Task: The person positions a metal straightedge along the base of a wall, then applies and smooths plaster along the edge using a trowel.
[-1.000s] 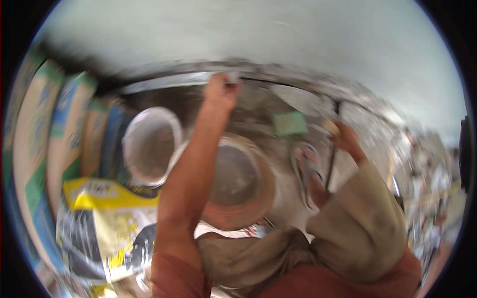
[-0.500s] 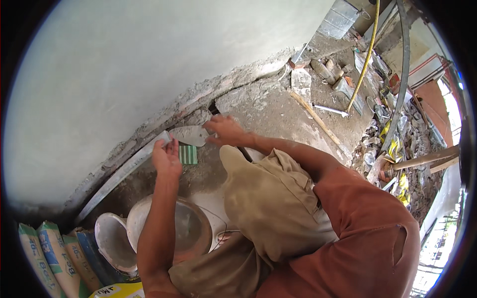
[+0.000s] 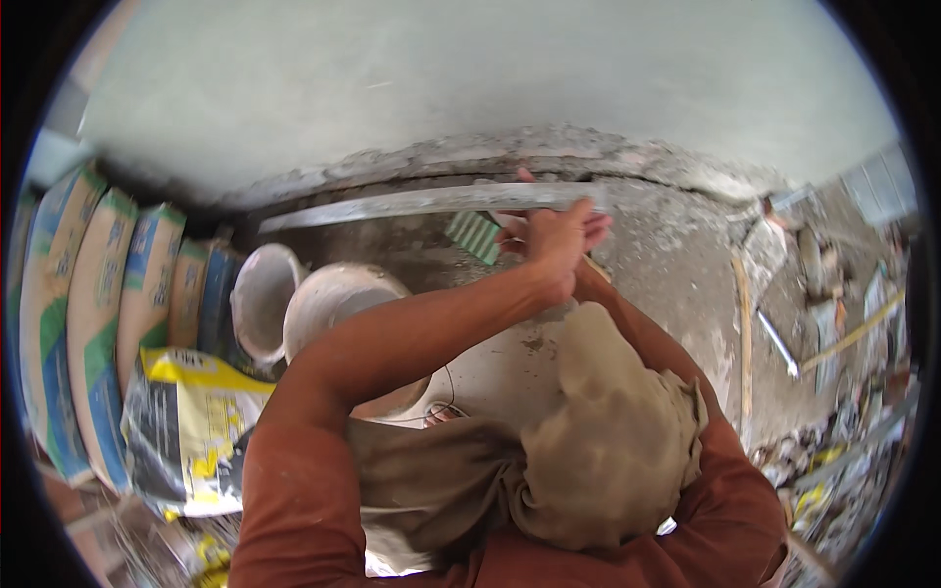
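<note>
A long, pale straightedge bar lies along the foot of the wall, its right end among my hands. My left hand closes at that right end, its fingers partly curled. My right hand is crossed behind the left and mostly hidden by it; its visible fingertips show at the bar's lower and upper edges, gripping it. Just below the bar, beside those fingertips, sits a green-and-white ribbed block. The metal trowel blade is not visible now.
Two pale buckets stand left of my knees. Upright bags line the far left, with a yellow-and-black sack nearer. A wooden stick and a white tube lie right, before rubble. The wall rises ahead.
The view has swung left. My right hand has moved from the trowel blade across to the bar. My left hand stays at the bar's end, and my forearms now cross.
</note>
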### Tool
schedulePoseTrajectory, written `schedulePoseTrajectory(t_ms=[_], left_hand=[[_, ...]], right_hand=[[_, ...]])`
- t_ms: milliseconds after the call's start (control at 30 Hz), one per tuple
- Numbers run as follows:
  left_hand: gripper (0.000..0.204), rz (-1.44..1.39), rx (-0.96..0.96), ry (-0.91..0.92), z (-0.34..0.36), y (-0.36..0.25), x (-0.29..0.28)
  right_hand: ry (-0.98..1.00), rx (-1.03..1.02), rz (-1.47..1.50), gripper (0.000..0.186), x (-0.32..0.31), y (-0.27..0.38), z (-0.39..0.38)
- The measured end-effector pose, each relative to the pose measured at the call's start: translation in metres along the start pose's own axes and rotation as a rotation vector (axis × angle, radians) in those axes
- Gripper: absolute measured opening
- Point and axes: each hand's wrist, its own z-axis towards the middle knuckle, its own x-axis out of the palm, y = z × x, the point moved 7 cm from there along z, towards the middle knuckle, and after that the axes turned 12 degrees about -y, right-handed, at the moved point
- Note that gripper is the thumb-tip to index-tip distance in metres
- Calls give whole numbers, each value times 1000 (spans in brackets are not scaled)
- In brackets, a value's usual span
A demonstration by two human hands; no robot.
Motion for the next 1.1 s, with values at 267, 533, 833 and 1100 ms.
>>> schedulePoseTrajectory(t_ms=[267, 533, 833, 1100], left_hand=[[34, 119, -104, 81, 18, 28, 28], [24, 616, -307, 137, 85, 20, -83], [62, -380, 37, -677, 144, 8, -178], [66, -479, 88, -657, 155, -25, -167]], right_hand=[[126, 102, 630, 56, -54, 37, 2], [-580, -403, 190, 48, -175, 146, 12], [-793, -282, 122, 43, -246, 180, -4], [-656, -271, 142, 37, -238, 190, -9]])
